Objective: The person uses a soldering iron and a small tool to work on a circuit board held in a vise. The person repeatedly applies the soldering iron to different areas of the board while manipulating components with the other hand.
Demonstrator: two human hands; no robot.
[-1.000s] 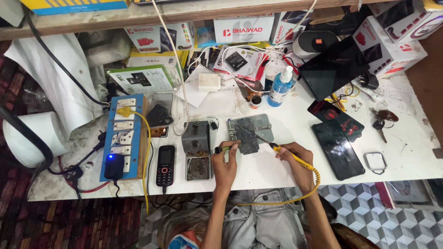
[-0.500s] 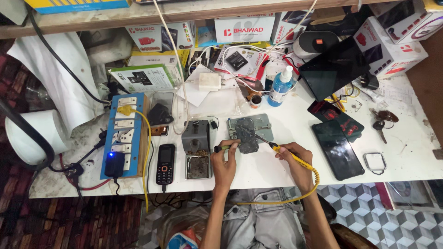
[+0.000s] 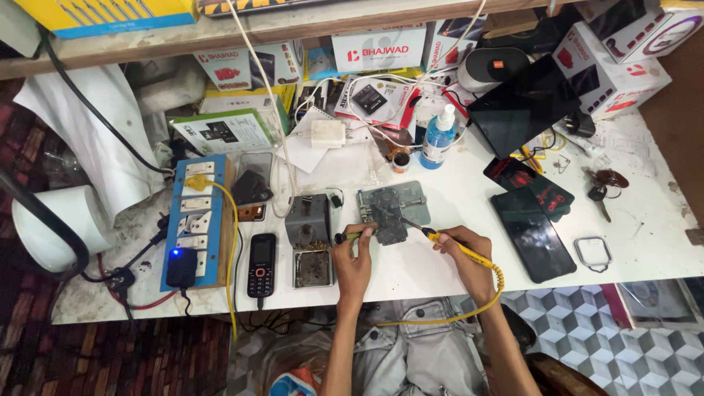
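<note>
My right hand was closed around the yellow handle of a soldering iron, its thin dark tip reaching up and left onto the dark phone circuit board. That board lay clamped in a grey metal holder plate near the front middle of the white worktable, its surface dull and crowded with small parts too fine for me to make out. My left hand was closed too, pinching a slim green-handled tool that lay level, pointing toward the board's left edge. A yellow coiled cable ran from the iron's handle around my right wrist and down past the table edge.

Just left of my left hand stood a grey soldering-iron stand with a small metal tray in front of it. Further left lay a black keypad phone with red trim and a blue switchboard with white sockets. To my right lay a black smartphone, screen up. Behind the board stood a blue spray bottle.
</note>
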